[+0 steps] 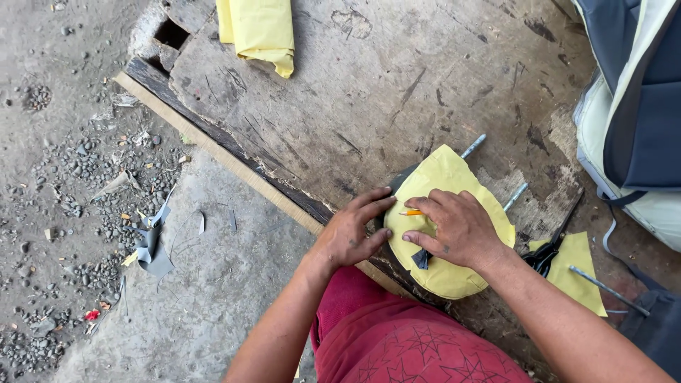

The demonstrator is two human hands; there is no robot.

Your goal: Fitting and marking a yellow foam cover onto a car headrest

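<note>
A rounded piece of yellow sheet [454, 177] lies on a worn wooden board [369, 78], over a dark round object that shows at its upper left edge. My right hand [457, 230] presses on the yellow piece and grips an orange pencil [411, 212], whose tip points left. My left hand [355, 230] lies flat at the piece's left edge, fingers spread against it. A small dark scrap [421, 259] shows under my right thumb.
A folded roll of yellow sheet [259, 32] lies at the board's far edge. Black scissors [546, 252] rest on another yellow scrap [578, 273] to the right, beside metal rods [472, 147]. A grey and cream seat cover [638, 106] sits far right. Gravel ground lies to the left.
</note>
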